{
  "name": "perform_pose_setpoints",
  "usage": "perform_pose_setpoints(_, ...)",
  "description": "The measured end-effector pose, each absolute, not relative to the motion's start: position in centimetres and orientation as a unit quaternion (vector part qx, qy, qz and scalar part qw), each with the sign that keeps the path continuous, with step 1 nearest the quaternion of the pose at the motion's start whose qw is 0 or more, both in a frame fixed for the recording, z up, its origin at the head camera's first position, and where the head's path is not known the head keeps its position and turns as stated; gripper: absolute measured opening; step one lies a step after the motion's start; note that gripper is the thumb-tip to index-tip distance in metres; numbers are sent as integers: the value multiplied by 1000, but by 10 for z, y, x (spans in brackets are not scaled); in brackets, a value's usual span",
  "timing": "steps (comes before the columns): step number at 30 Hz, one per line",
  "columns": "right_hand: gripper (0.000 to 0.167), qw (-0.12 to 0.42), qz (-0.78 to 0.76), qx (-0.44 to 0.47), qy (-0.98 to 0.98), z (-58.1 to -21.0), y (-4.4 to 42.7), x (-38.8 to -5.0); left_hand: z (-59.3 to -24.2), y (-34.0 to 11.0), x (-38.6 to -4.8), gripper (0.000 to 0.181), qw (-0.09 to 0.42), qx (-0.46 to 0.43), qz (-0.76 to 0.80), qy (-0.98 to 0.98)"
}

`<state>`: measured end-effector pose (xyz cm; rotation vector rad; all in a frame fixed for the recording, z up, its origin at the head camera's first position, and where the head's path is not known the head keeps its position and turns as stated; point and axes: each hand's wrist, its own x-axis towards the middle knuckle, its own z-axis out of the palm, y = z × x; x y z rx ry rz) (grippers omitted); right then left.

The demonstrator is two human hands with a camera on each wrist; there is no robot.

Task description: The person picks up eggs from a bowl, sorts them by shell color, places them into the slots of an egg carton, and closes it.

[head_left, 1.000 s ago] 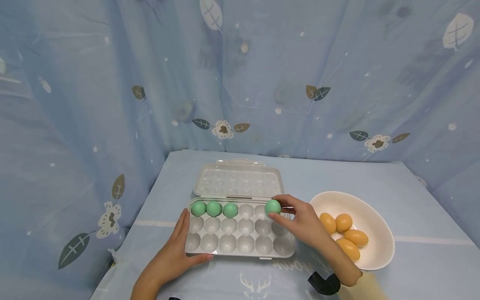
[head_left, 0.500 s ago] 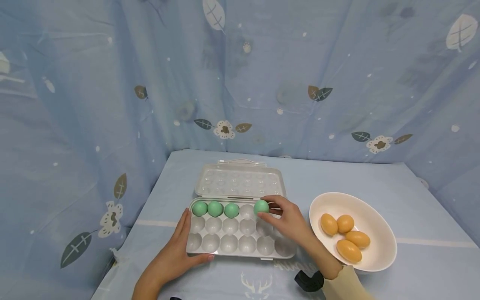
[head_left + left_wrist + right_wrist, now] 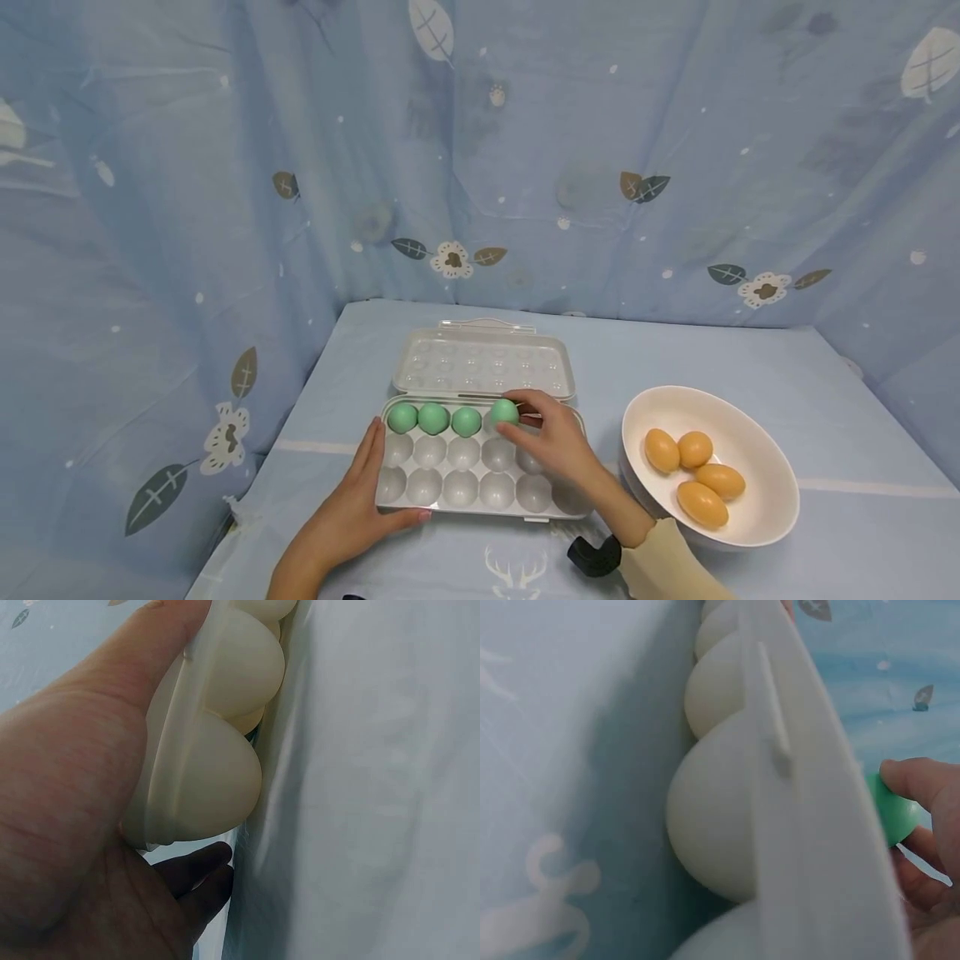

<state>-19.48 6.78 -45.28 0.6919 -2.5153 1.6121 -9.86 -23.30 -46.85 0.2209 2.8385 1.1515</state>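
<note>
My right hand (image 3: 553,437) pinches a green egg (image 3: 504,413) at the fourth hollow of the back row of the egg tray (image 3: 480,502); whether the egg touches the tray I cannot tell. Three green eggs (image 3: 433,418) fill the hollows to its left. My left hand (image 3: 347,521) grips the tray's left end, thumb along the front edge and fingers by the left side. In the left wrist view that thumb (image 3: 142,652) lies on the tray's rim. The right wrist view shows the green egg (image 3: 894,814) between thumb and fingers, beyond the tray's edge.
A white bowl (image 3: 780,500) with several orange eggs (image 3: 702,503) stands at the right, beside my right forearm. The tray's clear lid (image 3: 483,362) lies folded back behind it. A patterned curtain (image 3: 480,150) hangs behind the table.
My right hand has carried the green egg leftward along the back row, from the right end to beside the three others. The left hand has kept its place on the tray.
</note>
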Motion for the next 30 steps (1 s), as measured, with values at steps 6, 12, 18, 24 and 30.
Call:
perform_pose_setpoints(6, 45, 30, 518, 217, -827, -460, 63, -199, -466, -232, -98, 141, 36, 73, 377, 923)
perform_pose_setpoints(12, 43, 28, 489, 212, -846, -465, 59, -200, -465, -231, -99, 141, 42, 69, 378, 922)
perform_pose_setpoints(18, 36, 41, 473, 214, -854, -464, 58, -199, -466, -232, -99, 142, 41, 68, 376, 923)
perform_pose_setpoints(24, 34, 51, 469, 218, -854, -463, 59, -198, -467, -232, -99, 142, 37, 72, 374, 924)
perform_pose_setpoints(30, 34, 63, 463, 231, -853, -459, 62, -195, -467, -232, -98, 142, 39, 69, 374, 924)
